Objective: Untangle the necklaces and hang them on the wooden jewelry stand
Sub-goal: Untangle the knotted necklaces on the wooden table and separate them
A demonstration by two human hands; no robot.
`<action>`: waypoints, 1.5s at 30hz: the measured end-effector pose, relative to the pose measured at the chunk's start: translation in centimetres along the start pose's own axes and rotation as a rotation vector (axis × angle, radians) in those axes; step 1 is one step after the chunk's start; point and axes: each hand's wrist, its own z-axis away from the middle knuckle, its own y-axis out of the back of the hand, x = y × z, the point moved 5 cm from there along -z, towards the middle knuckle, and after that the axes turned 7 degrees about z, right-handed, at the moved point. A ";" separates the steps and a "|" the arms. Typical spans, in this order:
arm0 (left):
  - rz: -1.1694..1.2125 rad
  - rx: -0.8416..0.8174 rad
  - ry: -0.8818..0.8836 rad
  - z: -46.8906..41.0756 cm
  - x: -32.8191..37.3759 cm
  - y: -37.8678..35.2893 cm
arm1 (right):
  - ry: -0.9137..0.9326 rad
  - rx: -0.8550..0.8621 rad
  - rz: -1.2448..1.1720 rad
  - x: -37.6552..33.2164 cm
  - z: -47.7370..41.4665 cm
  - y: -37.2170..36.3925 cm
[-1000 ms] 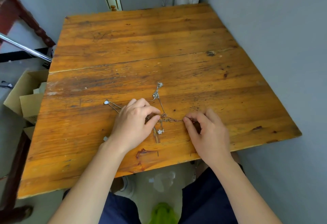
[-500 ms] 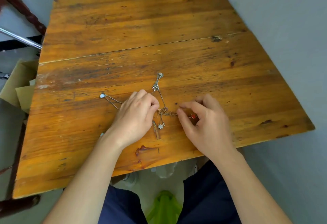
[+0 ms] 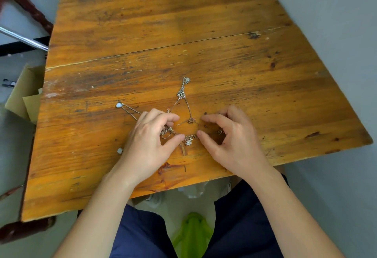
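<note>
Since half a second ago both hands have opened wider over the tangle, each forefinger drawn away from its thumb, and the view has tipped slightly lower; the left hand (image 3: 146,143) is curled over a clump of chain at its fingers (image 3: 170,118), the thumb tip down on the strand beside it, so it holds that clump; the right hand (image 3: 236,143) has forefinger and thumb apart, the thumb tip touching the chain, and I cannot tell whether it grips anything; the necklaces (image 3: 191,120) lie knotted on the wooden counter (image 3: 183,33) between the two hands, near its front edge; two strands run up from the knot to a small cluster of clasps (image 3: 184,86) farther back; a flower charm (image 3: 189,141) lies just below the thumbs; a pale oval pendant (image 3: 118,105) on its own chain lies off to the left, the chain running under the left hand; a second pale charm (image 3: 120,150) lies beside the left wrist; a cardboard box (image 3: 24,94) stands on the floor left of the counter.
</note>
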 end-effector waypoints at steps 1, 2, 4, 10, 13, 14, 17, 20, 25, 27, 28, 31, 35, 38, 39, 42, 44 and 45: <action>-0.001 -0.012 0.008 0.4 0.0 0.1 | 0.001 -0.008 0.006 0.0 0.1 0.0; -0.001 -0.023 0.013 0.6 0.0 0.3 | 0.002 -0.013 0.010 0.0 0.2 0.0; 0.021 -0.028 0.031 0.4 0.1 0.6 | 0.000 -0.020 0.014 -0.1 0.3 0.1; -0.253 0.006 -0.062 -2.4 1.9 0.7 | -0.023 -0.028 0.012 -0.2 0.4 0.1; -0.359 -0.030 -0.131 -2.8 3.0 0.1 | -0.033 -0.037 0.010 -0.2 0.3 0.0; -0.374 -0.031 -0.139 -2.8 3.1 0.0 | -0.035 -0.037 0.012 -0.2 0.3 0.0; -0.346 -0.049 -0.088 -3.1 2.5 -0.1 | -0.042 -0.035 0.011 -0.2 0.2 0.0; -0.280 -0.116 -0.032 -3.2 1.8 -0.4 | -0.039 -0.032 0.006 -0.3 0.2 0.0; -0.232 -0.152 -0.021 -3.2 1.8 -0.4 | -0.038 -0.036 0.013 -0.3 0.3 0.0; -0.252 -0.134 -0.051 -3.0 2.2 -0.2 | -0.038 -0.036 0.017 -0.3 0.2 0.1; -0.281 -0.125 -0.074 -3.0 2.5 -0.1 | -0.038 -0.037 0.018 -0.3 0.2 0.1; -0.379 -0.103 -0.154 -3.1 3.4 0.0 | -0.038 -0.038 0.026 -0.3 0.2 0.1; -0.401 -0.141 -0.146 -3.7 3.6 -0.3 | -0.043 -0.043 0.028 -0.3 0.2 0.0; -0.253 -0.213 -0.044 -4.2 2.2 -0.3 | -0.044 -0.044 0.034 -0.4 0.2 0.0; -0.171 -0.236 0.002 -4.3 1.8 -0.2 | -0.046 -0.043 0.036 -0.4 0.2 0.1; 0.024 -0.243 0.094 -4.4 1.2 0.2 | -0.049 -0.039 0.036 -0.4 0.1 0.1; 0.123 -0.216 0.141 -4.4 0.9 0.4 | -0.052 -0.046 0.037 -0.4 0.2 0.1; 0.163 -0.199 0.159 -4.4 0.7 0.4 | -0.054 -0.049 0.036 -0.4 0.2 0.1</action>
